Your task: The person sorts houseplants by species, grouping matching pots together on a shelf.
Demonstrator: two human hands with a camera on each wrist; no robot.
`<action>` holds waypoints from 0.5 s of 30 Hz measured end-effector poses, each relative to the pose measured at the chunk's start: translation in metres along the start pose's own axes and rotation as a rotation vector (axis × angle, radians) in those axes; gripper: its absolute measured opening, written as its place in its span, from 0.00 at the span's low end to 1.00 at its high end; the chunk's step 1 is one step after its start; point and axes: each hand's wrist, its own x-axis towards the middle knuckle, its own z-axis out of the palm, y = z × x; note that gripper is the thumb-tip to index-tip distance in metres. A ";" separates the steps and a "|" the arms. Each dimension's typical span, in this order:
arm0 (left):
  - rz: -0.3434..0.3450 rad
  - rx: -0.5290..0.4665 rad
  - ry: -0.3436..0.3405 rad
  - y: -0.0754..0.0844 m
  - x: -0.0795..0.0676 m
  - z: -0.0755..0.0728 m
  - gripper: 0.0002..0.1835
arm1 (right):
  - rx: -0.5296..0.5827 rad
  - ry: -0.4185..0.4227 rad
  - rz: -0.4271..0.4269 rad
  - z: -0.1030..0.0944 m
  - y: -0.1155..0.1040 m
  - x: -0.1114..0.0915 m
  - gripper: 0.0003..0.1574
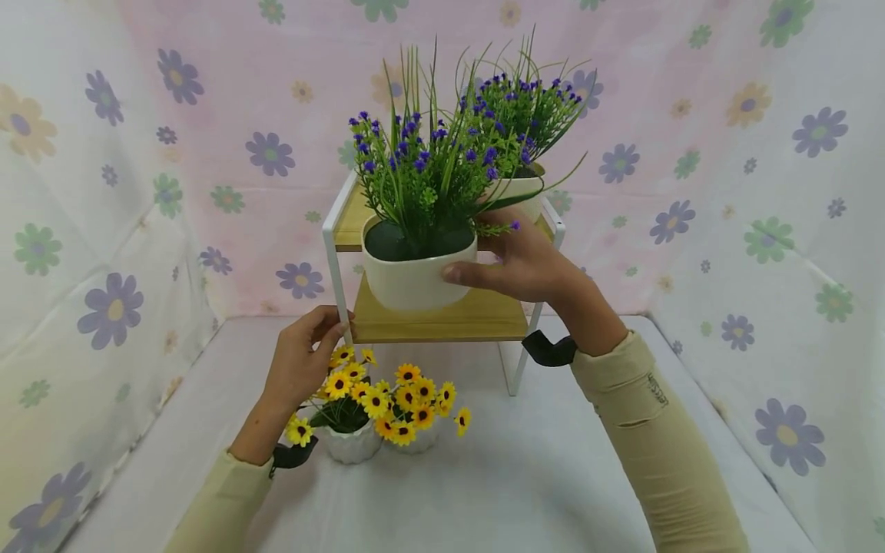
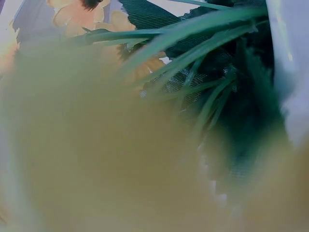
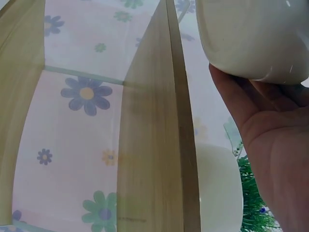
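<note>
My right hand (image 1: 528, 261) grips a white oval pot (image 1: 415, 280) of artificial purple flowers and grass (image 1: 422, 169), thumb in front. The pot is raised before a two-tier wooden shelf (image 1: 442, 319) with a white metal frame. In the right wrist view, the fingers support the white pot (image 3: 260, 38) beside the wooden board (image 3: 154, 145). My left hand (image 1: 304, 357) pinches the shelf's left leg (image 1: 336, 288) near the lower board. A second purple-flower pot (image 1: 520, 196) stands on the top board's right side, partly hidden by the raised plant.
Below the shelf, two textured white pots (image 1: 353, 445) of yellow daisy-like flowers (image 1: 415, 403) stand on the white-covered table (image 1: 525, 476), close to my left wrist. Blurred yellow and green leaves (image 2: 203, 53) fill the left wrist view. Floral cloth (image 1: 270, 153) encloses the back and sides.
</note>
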 end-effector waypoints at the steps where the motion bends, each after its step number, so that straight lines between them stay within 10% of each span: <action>1: 0.000 -0.001 -0.001 0.000 0.000 0.000 0.10 | -0.012 0.002 0.023 0.000 0.000 0.003 0.44; 15: -0.005 -0.014 -0.004 0.000 0.000 0.001 0.10 | -0.068 0.019 0.026 0.008 0.008 0.039 0.43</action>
